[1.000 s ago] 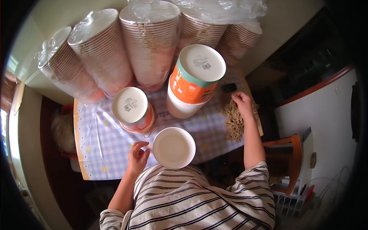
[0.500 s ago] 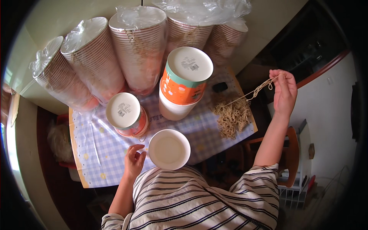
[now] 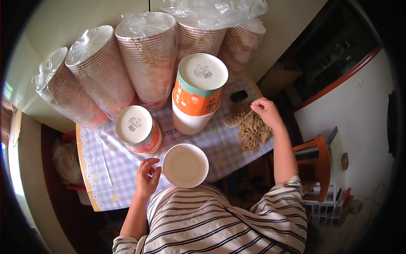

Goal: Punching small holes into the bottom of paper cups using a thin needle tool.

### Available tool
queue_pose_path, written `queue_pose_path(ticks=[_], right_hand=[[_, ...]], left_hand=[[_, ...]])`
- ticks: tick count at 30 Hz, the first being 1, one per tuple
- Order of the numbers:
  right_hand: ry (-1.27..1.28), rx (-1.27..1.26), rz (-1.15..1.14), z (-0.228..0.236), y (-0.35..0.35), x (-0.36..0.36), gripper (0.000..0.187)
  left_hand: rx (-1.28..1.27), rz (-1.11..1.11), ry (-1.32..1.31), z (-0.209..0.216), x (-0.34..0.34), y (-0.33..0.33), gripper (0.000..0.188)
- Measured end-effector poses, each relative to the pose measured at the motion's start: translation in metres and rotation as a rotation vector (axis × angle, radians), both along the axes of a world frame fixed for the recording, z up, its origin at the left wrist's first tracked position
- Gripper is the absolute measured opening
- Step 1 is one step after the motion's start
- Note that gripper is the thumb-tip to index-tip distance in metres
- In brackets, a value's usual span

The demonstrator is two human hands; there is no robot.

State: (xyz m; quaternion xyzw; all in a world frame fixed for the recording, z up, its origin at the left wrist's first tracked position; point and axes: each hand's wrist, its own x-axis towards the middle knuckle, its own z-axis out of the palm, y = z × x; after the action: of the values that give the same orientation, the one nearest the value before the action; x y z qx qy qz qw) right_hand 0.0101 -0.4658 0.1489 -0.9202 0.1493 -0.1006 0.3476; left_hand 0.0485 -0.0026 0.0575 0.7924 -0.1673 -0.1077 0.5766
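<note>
A white paper tub (image 3: 185,166) stands open side up at the table's front edge, against my striped shirt. Just left of it is my left hand (image 3: 148,175), fingers loosely curled, thumb apart, nothing in it. Over a tangled pile of beige string (image 3: 252,131) on the right side of the table, my right hand (image 3: 264,111) pinches a strand between thumb and fingertips. An upside-down orange and green tub (image 3: 196,99) tops a stack of white tubs (image 3: 191,120) in the middle. Another upside-down stack of reddish tubs (image 3: 146,144) stands nearer on the left.
Several tall tub stacks in clear plastic bags (image 3: 148,67) line the back of the table. The checked tablecloth (image 3: 99,169) is blue and white. A small black object (image 3: 239,96) lies behind the string. An orange-brown chair (image 3: 322,169) stands at right.
My right hand has come down and leftward to the string pile; the loops it stretched out at the right no longer show. My left hand stays beside the white tub. The view shifts slightly.
</note>
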Motion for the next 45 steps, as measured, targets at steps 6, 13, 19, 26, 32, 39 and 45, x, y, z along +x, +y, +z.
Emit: queue_pose_path(ticks=[6, 13, 19, 26, 32, 39, 45], right_hand=[[-0.544, 0.731, -0.028, 0.032, -0.009, -0.007, 0.013], [-0.799, 0.822, 0.174, 0.092, 0.01, -0.028, 0.013], [-0.567, 0.437, -0.073, 0.104, 0.004, -0.014, 0.012], [-0.977, 0.224, -0.189, 0.197, -0.019, -0.016, 0.022], [-0.746, 0.103, -0.158, 0.21, -0.03, -0.017, 0.02], [-0.227, 0.445, 0.211, 0.113, 0.097, -0.021, 0.007], [0.04, 0.581, 0.497, 0.008, 0.186, -0.028, 0.014]], left_hand=[[0.043, -0.019, -0.072, 0.0, 0.001, -0.002, 0.026], [0.032, 0.001, -0.093, 0.0, 0.003, -0.001, 0.026], [0.041, -0.009, -0.117, 0.005, 0.002, 0.001, 0.027], [0.052, -0.003, -0.096, 0.002, 0.001, 0.003, 0.027], [0.035, -0.019, -0.112, 0.005, 0.002, -0.005, 0.026], [0.03, 0.018, -0.086, 0.015, -0.005, 0.001, 0.021], [-0.075, -0.258, 0.232, 0.042, -0.021, -0.023, 0.017]])
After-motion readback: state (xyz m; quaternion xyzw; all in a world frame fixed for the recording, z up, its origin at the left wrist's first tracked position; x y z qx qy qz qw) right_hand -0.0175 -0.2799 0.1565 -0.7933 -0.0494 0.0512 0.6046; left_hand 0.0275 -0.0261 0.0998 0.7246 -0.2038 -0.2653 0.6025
